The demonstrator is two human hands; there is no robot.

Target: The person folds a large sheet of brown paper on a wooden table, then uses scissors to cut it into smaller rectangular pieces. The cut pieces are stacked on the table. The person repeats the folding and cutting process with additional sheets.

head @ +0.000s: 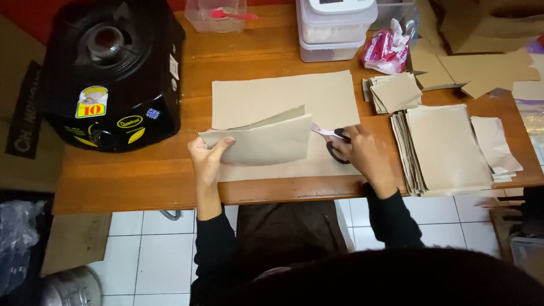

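My left hand [208,156] grips the left edge of a folded beige paper sheet [266,140], lifted a little off the table. My right hand [365,154] holds black-handled scissors [335,141] whose blades enter the sheet's right edge. Under both lies a larger flat beige sheet [283,96] on the wooden table [136,181]. Black sleeves cover both my forearms.
A black gas stove [110,73] stands at the table's left. A stack of cut beige sheets [442,150] and a smaller pile [396,92] lie at the right. Clear plastic containers [331,34] and a pink packet [386,51] sit at the back. Cardboard pieces [487,71] lie far right.
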